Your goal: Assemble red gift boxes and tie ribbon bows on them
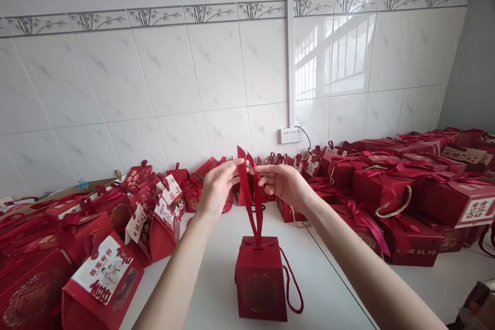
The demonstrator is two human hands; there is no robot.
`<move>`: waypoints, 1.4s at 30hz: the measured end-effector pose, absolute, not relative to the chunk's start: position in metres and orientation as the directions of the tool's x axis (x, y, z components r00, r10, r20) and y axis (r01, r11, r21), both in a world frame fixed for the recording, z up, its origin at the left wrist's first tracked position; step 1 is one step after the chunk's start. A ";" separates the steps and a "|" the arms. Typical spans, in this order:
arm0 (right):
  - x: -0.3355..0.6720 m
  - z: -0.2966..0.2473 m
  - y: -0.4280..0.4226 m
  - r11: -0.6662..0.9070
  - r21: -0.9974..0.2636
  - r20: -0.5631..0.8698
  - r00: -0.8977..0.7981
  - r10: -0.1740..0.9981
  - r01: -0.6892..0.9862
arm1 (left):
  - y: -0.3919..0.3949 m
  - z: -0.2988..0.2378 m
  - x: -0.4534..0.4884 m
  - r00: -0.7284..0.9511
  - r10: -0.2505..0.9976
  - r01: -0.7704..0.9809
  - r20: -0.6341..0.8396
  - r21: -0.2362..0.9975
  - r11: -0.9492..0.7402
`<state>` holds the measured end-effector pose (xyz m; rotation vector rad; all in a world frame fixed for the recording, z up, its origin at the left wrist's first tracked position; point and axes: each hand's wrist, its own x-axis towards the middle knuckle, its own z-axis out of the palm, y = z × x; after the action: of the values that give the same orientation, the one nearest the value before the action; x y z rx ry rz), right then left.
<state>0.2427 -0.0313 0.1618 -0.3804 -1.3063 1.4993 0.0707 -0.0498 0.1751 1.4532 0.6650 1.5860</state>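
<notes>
A small red gift box (261, 283) with a round window in its front stands upright on the white table. From the middle of its lid a dark red ribbon (252, 216) rises in two strands. My left hand (221, 183) pinches one strand near its upper end, and my right hand (284, 183) pinches the other close beside it. The two hands almost meet above the box. A dark red cord handle (296, 294) hangs in a loop at the box's right side.
Red gift boxes with picture cards (101, 270) crowd the left side. More red boxes with ribbon bows and gold cord handles (382, 191) are piled on the right. A socket strip (292, 135) sits on the tiled wall behind. White tabletop (211, 289) shows around the box.
</notes>
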 end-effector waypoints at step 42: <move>0.227 0.039 -0.024 0.596 -0.589 0.420 -0.424 0.803 0.546 | -0.046 0.033 0.059 0.230 0.844 0.650 0.484 0.570 -0.503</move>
<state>0.2271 -0.0238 0.0389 -1.0622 -2.1350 0.4801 0.0586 -0.0464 0.0332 2.2562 1.4061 1.1371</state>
